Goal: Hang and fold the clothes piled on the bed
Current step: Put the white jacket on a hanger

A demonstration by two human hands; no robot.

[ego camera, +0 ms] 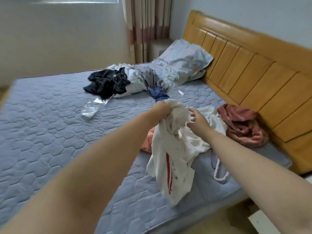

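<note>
My left hand (pixel 163 108) grips the bunched top of a white garment with red stripes (pixel 170 166), which hangs down over the bed's near edge. My right hand (pixel 198 119) reaches into the same white cloth, fingers spread and curled at the fabric; whether it holds the cloth is unclear. More white cloth (pixel 214 122) lies under it. A pink-red garment (pixel 243 125) is crumpled by the headboard. An orange piece (pixel 148 142) peeks from under the white one. A black garment (pixel 108 82) and a blue one (pixel 159 94) lie farther up the bed.
The bed (pixel 50 132) has a blue quilted cover and a wooden headboard (pixel 253 68) on the right. A pillow (pixel 184 56) and crumpled light bedding (pixel 143 78) lie at the far end. Clear plastic bags (pixel 90 110) rest mid-bed. A white cord (pixel 219 171) lies near the edge.
</note>
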